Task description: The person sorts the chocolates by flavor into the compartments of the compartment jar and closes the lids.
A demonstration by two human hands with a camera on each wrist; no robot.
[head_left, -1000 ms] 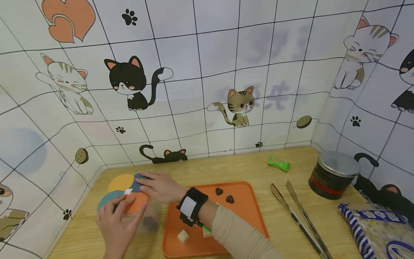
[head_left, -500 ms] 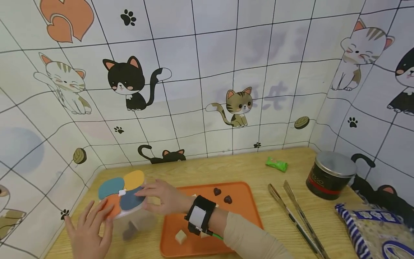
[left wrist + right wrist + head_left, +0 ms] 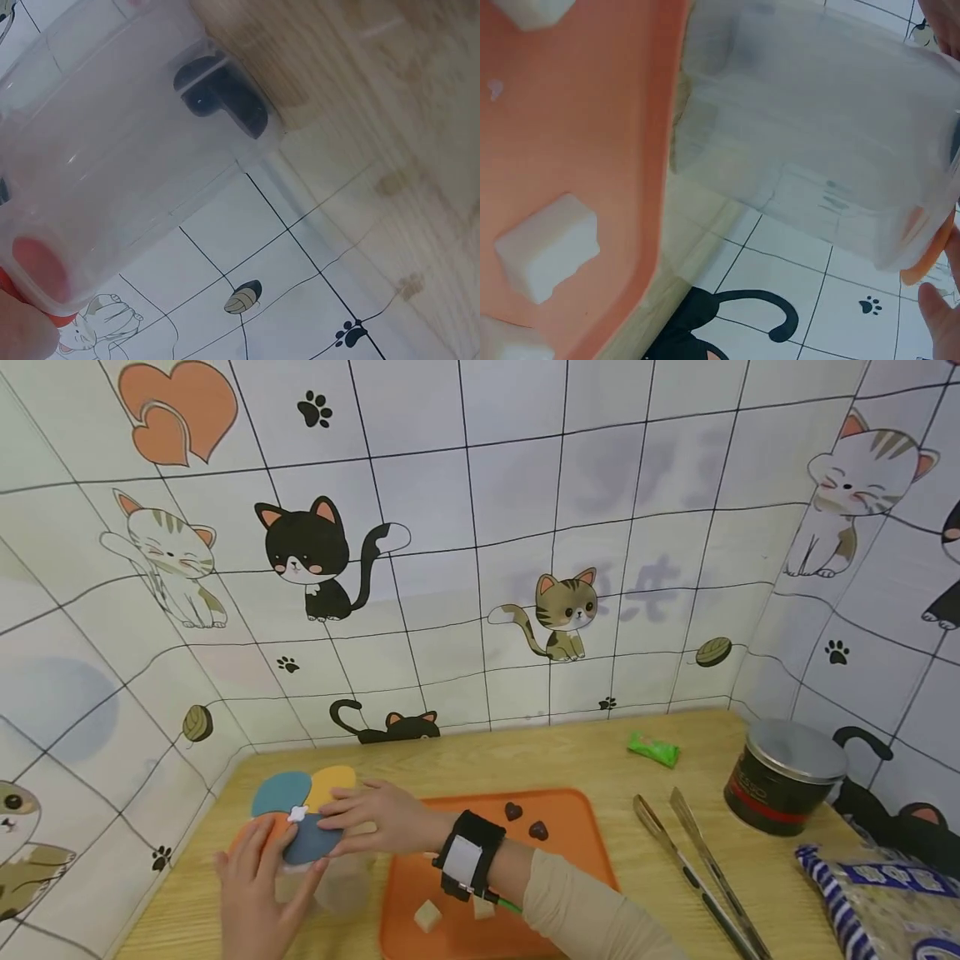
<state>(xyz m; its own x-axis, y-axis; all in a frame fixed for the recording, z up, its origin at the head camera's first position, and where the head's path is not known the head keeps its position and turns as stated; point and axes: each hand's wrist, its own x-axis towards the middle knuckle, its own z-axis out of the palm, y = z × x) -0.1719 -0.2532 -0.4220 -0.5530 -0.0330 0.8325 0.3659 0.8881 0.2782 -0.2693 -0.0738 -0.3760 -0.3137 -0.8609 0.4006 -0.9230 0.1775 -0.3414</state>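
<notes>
A translucent plastic storage container [image 3: 817, 142] stands at the left of the table, under a lid [image 3: 313, 839] with teal, yellow, blue and orange petals. Dark glossy pieces [image 3: 217, 94] show through its wall in the left wrist view. My left hand [image 3: 258, 889] holds the lid at the orange petal, with the thumb reaching along the front edge. From the other side, my right hand [image 3: 378, 818] grips it, fingers over the blue and yellow petals and thumb at the rim. The left fingertips hide part of the orange petal.
Right of the container lies an orange tray [image 3: 397, 893] with white cubes [image 3: 427, 916] and dark heart-shaped pieces [image 3: 538, 830]. Further right are metal tongs [image 3: 697, 868], a green wrapped candy [image 3: 652, 750], a black tin [image 3: 783, 777] and a blue-and-white bag [image 3: 885, 902].
The container and lid have turned clockwise, the blue petal going from back right to front right. My left hand drew off to the left, then came back onto the lid.
</notes>
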